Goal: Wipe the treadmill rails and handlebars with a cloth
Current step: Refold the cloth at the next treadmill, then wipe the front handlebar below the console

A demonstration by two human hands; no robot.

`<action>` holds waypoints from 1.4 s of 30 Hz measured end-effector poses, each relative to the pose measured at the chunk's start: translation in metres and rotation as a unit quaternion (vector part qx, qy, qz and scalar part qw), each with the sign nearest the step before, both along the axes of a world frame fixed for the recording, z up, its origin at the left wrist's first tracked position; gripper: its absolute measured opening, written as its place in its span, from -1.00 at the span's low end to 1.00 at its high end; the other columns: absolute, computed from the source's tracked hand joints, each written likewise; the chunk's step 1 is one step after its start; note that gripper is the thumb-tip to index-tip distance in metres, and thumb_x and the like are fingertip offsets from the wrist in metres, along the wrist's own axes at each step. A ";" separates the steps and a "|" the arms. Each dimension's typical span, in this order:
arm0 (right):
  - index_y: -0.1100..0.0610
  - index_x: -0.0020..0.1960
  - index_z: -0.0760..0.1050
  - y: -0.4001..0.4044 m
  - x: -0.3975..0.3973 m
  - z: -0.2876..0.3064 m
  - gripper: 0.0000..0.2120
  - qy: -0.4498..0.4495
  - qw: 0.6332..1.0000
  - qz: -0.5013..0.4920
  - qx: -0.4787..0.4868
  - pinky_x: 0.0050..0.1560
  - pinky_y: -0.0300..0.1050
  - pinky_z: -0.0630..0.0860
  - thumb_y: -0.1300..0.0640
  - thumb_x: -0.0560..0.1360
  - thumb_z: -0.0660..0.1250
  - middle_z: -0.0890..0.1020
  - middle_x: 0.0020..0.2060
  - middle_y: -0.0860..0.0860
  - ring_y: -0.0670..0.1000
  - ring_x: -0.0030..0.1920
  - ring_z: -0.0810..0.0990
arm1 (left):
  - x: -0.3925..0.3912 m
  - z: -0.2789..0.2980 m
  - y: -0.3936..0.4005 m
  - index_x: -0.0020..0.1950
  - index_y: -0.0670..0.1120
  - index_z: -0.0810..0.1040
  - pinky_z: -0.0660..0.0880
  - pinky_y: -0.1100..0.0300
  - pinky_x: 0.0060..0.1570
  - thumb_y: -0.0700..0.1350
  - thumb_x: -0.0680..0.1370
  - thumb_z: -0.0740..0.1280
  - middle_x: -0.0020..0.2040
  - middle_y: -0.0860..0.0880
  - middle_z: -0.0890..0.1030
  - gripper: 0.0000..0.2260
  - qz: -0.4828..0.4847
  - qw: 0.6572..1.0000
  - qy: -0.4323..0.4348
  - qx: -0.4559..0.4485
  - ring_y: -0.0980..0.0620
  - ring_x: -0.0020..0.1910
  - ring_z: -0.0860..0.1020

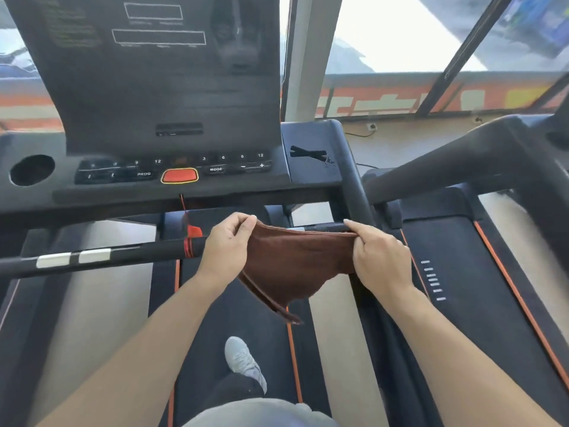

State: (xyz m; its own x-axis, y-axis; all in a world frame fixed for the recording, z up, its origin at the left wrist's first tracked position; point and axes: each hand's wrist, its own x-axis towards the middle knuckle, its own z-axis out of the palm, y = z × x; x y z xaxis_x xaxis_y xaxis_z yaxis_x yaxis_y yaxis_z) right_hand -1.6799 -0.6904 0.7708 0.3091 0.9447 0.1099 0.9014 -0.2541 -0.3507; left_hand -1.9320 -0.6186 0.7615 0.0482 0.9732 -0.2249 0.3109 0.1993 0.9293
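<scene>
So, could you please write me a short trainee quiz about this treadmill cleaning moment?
1. True or false: only one hand holds the brown cloth.
2. Which colour is the big button on the console? A green, B red, C blue.
3. Fill in: the horizontal handlebar carries two ____ patches.

Key:
1. False: the left hand and the right hand each pinch a top corner.
2. B.
3. White.

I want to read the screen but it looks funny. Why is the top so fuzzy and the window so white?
In the head view, the console screen is dark and smeared, so its small text is unreadable; the window behind is washed out by bright daylight; the wide lens bends the handlebar and edges; both hands, left hand and right hand, and the brown cloth look sharper.
</scene>
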 end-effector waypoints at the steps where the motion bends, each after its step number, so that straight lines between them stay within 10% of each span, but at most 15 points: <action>1: -0.09 0.28 0.64 0.013 0.001 0.004 -0.58 -0.002 1.000 -0.012 0.011 0.14 0.15 0.61 0.12 0.61 0.09 0.71 0.18 -0.08 0.15 0.09 0.70 | -0.001 -0.003 0.011 -0.08 0.01 0.64 0.51 0.19 -0.04 0.04 0.67 0.26 -0.12 0.01 0.71 -0.77 -0.003 1.000 -0.002 -0.006 0.15 -0.17 0.61; 5: -0.04 0.07 0.65 0.064 -0.004 0.015 -0.66 0.005 0.998 -0.044 0.050 0.02 0.07 0.53 0.14 0.62 0.09 0.68 0.01 -0.06 0.15 -0.06 0.65 | -0.004 -0.004 0.056 -0.01 0.02 0.66 0.50 0.20 -0.02 0.05 0.65 0.28 -0.13 0.06 0.71 -0.80 0.028 0.999 0.019 0.002 0.13 -0.11 0.61; 9: -0.02 0.35 0.56 0.105 -0.018 0.007 -0.65 -0.067 0.993 -0.056 0.074 0.23 0.15 0.40 0.11 0.63 0.17 0.61 0.23 0.00 0.16 0.19 0.53 | -0.010 -0.006 0.090 0.12 0.00 0.61 0.48 0.24 0.03 -0.02 0.58 0.41 -0.03 0.12 0.65 -0.85 0.037 0.999 0.017 0.004 0.20 -0.08 0.58; 16: -0.13 0.62 0.15 0.093 -0.033 -0.053 -0.17 -0.079 0.934 0.202 -0.284 0.57 0.07 0.10 -0.41 0.47 0.32 0.38 0.50 -0.08 0.08 0.50 0.30 | -0.047 -0.040 0.069 0.06 0.11 0.62 0.48 0.29 0.13 -0.03 0.56 0.42 -0.02 0.22 0.67 -0.90 -0.093 0.985 0.141 -0.028 0.27 0.04 0.59; 21: -0.10 0.43 0.42 0.099 -0.039 -0.077 -0.27 -0.171 0.928 0.251 -0.215 0.27 0.10 0.40 -0.51 0.42 0.23 0.62 0.21 -0.06 0.09 0.22 0.58 | -0.068 -0.057 0.043 0.17 0.03 0.62 0.30 0.21 0.36 -0.16 0.59 0.37 0.12 0.19 0.60 -0.81 -0.045 0.974 0.214 0.051 0.15 0.20 0.49; 34: -0.03 0.58 0.19 0.135 -0.162 -0.093 -0.18 -0.071 0.865 0.484 -0.113 -0.15 0.06 0.57 -0.51 0.50 0.15 0.64 0.04 0.02 0.16 -0.03 0.69 | -0.093 -0.081 0.024 0.20 -0.05 0.68 0.08 -0.06 0.56 -0.19 0.63 0.29 0.20 -0.02 0.67 -0.78 0.075 0.931 0.355 0.026 -0.14 0.44 0.42; 42: -0.13 0.12 0.63 0.173 -0.051 -0.083 -0.39 0.069 0.846 0.352 -0.394 0.15 0.01 0.53 -0.53 0.51 0.06 0.71 0.02 -0.06 0.07 0.09 0.64 | -0.089 -0.089 0.025 0.14 -0.03 0.71 0.06 -0.08 0.52 -0.21 0.63 0.23 0.08 0.03 0.70 -0.74 0.101 0.929 0.354 0.046 -0.10 0.34 0.46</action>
State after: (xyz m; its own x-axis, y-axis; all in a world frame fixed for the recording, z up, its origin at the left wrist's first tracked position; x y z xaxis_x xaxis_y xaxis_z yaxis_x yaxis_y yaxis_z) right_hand -1.7310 -0.5174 0.6883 -0.4019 0.6636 -0.6309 0.8909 0.1240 -0.4370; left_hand -2.0208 -0.5941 0.6724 -0.2646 0.9633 -0.0456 0.8158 0.2488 0.5221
